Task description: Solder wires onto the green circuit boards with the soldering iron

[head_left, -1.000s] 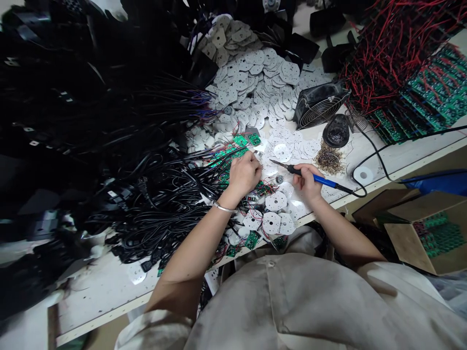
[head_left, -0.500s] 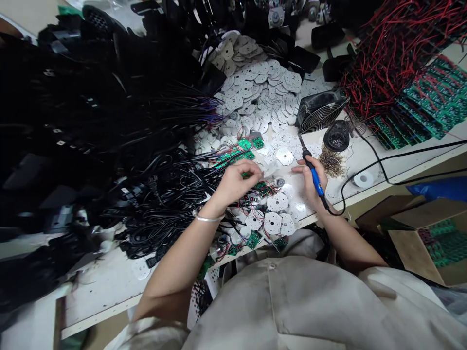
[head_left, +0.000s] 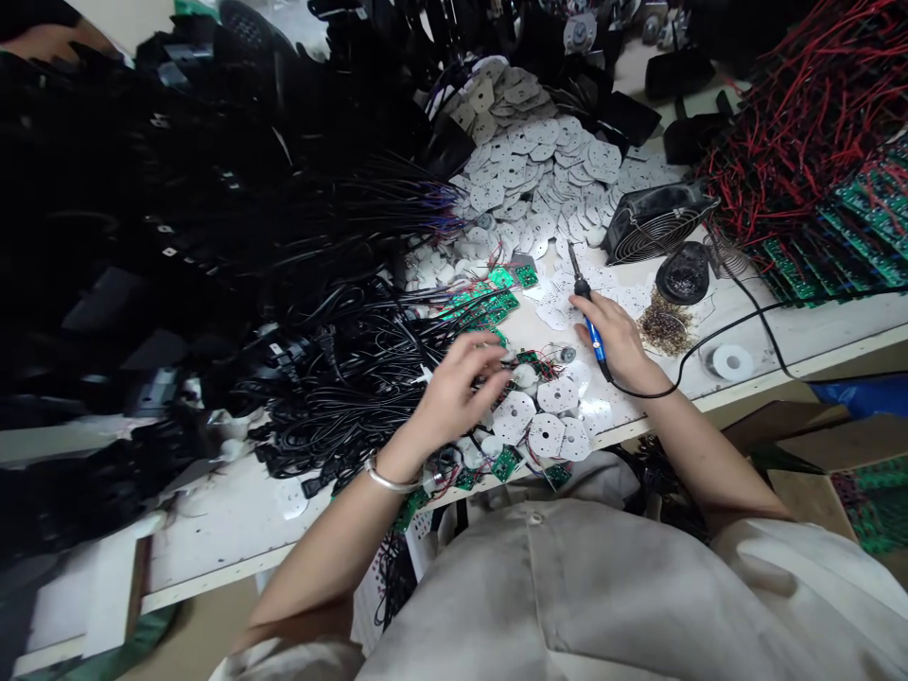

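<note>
My right hand (head_left: 616,333) is closed around the blue handle of a soldering iron (head_left: 594,336), whose metal tip points away from me toward a patch of white perforated plates (head_left: 567,298). To its left, my left hand (head_left: 468,383) has its fingers apart and curved, with nothing visible held in them. Just beyond those fingertips are a small green circuit board (head_left: 529,357) with thin red wires and a round whitish part (head_left: 525,376). White discs with holes (head_left: 557,394) lie near the bench edge, beside both hands.
A black fan (head_left: 656,224), a dark round holder (head_left: 682,274) and a solder spool (head_left: 731,362) stand on the right. Black cables (head_left: 340,378) cover the left. White plates (head_left: 546,161) are heaped behind; red-wired circuit boards (head_left: 815,241) fill the far right.
My left hand has gone from a pinch to spread fingers and drawn slightly back. The soldering iron has swung left, more upright, with my right hand. The whole view has shifted somewhat.
</note>
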Tool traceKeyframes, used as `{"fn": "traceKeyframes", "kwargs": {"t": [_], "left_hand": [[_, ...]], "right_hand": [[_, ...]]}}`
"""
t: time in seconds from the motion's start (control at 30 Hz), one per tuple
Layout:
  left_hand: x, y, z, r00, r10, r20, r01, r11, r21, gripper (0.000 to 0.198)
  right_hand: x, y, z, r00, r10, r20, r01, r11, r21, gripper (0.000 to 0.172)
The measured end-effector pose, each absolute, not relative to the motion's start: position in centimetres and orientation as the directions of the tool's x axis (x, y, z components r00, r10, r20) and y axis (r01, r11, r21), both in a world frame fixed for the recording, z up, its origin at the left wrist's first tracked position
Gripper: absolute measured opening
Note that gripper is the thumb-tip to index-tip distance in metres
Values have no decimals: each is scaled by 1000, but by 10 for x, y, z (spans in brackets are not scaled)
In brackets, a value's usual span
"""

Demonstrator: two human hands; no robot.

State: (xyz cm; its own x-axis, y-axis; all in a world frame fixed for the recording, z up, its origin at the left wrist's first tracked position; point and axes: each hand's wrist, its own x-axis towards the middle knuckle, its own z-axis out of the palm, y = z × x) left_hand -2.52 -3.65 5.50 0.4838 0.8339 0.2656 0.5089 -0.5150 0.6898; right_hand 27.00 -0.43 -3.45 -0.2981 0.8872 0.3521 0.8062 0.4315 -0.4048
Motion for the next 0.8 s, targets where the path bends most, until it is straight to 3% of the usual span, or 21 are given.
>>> {"fn": "traceKeyframes", "kwargs": {"t": [0.1, 0.23, 0.33, 0.63, 0.7, 0.8], "left_hand": [[-26, -8, 50, 357, 896, 265, 717, -445, 537, 18], [-27, 16, 43, 404, 913, -52, 889, -378, 259, 26], [-25, 13, 42, 399, 899, -180, 913, -372, 165, 34], [-11, 17, 37, 357, 897, -259, 934, -343, 99, 36], [-10, 19, 32, 390, 888, -245, 919, -360, 159, 34], [-11, 18, 23, 406, 896, -177, 865, -314, 392, 28]], "right_hand": [[268, -5, -38, -247, 879, 408, 790, 426, -441, 42], [268, -4, -37, -273, 865, 422, 777, 456, -434, 43], [269, -5, -36, -329, 853, 404, 763, 493, -418, 43], [267, -8, -42, -366, 843, 394, 745, 519, -419, 40], [269, -10, -43, -382, 836, 393, 741, 532, -410, 40], [270, -14, -44, -385, 844, 374, 725, 527, -443, 40]]}}
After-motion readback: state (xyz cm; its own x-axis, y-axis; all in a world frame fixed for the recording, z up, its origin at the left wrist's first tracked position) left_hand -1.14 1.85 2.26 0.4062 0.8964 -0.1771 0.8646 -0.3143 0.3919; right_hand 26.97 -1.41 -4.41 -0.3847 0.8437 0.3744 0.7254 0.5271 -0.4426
